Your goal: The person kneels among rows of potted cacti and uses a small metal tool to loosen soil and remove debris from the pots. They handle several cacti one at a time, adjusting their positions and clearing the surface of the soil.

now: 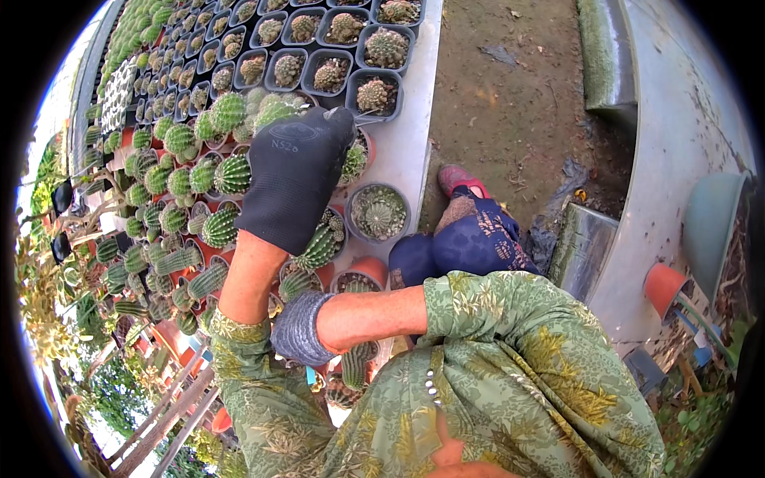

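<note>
My left hand (299,173), in a black coated glove, reaches over the potted cacti with its fingers curled. Its back faces me, so whatever the fingers hold is hidden. A thin pale tip shows beside the thumb, too small to name. Around the glove are a clump of round green cacti (227,113), partly blurred, and a ribbed cactus (232,174). Of my right hand, only the grey knitted glove cuff (299,328) shows; the fingers are hidden behind my left forearm and sleeve. Below that cuff stands a columnar cactus (357,365).
Square black pots (329,73) of small brownish cacti fill the bench's far part. A round grey pot (378,213) stands near the metal bench edge (421,107). Beyond it runs a dirt aisle (502,89) with a concrete block (606,54). An orange pot (664,290) lies tipped at right.
</note>
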